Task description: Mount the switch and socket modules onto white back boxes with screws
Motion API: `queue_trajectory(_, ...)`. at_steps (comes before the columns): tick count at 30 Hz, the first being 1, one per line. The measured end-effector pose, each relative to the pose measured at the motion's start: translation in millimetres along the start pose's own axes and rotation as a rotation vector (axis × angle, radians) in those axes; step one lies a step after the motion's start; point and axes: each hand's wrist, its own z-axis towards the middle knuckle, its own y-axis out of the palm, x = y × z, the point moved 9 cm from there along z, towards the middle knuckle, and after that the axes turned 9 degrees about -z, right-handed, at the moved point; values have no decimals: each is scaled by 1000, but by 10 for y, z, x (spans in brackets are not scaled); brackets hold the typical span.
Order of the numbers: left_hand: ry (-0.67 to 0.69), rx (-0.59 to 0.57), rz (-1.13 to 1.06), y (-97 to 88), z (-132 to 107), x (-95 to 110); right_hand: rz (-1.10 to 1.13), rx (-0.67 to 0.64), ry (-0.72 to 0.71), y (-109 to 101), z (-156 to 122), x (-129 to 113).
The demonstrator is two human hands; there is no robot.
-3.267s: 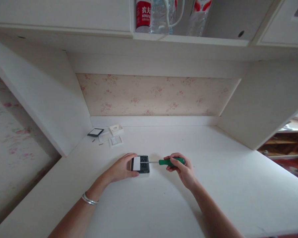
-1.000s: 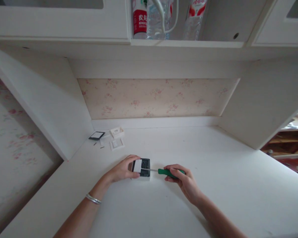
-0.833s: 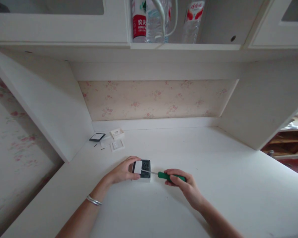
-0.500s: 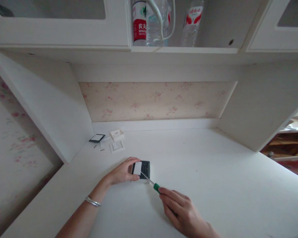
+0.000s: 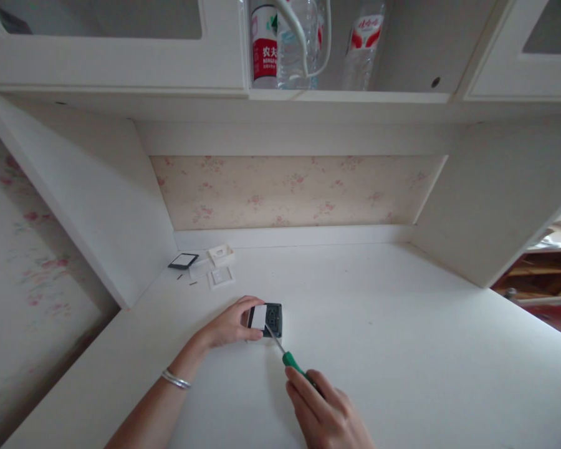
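Observation:
My left hand [image 5: 237, 320] grips the left side of a small dark box-like device [image 5: 274, 319], thumb at the front and fingers behind. A white panel [image 5: 258, 317] covers the device's left part; its right part shows a dark, patterned surface. My right hand [image 5: 325, 402] is closed round the green handle of a screwdriver [image 5: 293, 363]. The screwdriver's metal shaft slants up to the left, and its tip meets the device by the white panel's right edge. Whether the tip is under the panel I cannot tell.
White plastic pieces [image 5: 221, 276] and a dark frame [image 5: 184, 260] lie at the back left of the white tabletop [image 5: 402, 349], near two small dark strips. Side panels flank the table. Overhead, a shelf holds bottles [image 5: 365, 43] and a hanging white cable [image 5: 305, 56].
My right hand has shifted left and nearer to me, so the screwdriver stands at a steeper slant. My left hand and the device have stayed in place.

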Motion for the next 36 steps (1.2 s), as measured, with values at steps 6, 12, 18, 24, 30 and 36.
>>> queue_trajectory(6,-28,10,4,-15,0,-46,-33,74,86,38,-24,-38)
queue_trajectory(12,0,5,42,-12,-4,-5,108,9,145,81,73,9)
queue_trajectory(18,9,12,6,-29,15,-23,416,-32,441,245,5,340)
queue_trajectory(24,13,20,4,-35,11,12,439,4,491,283,-39,339)
queue_trajectory(30,6,15,-9,-31,10,13,164,-38,116,125,129,66)
queue_trajectory(36,-4,-13,-47,-22,10,-37,87,-308,-66,5,298,240)
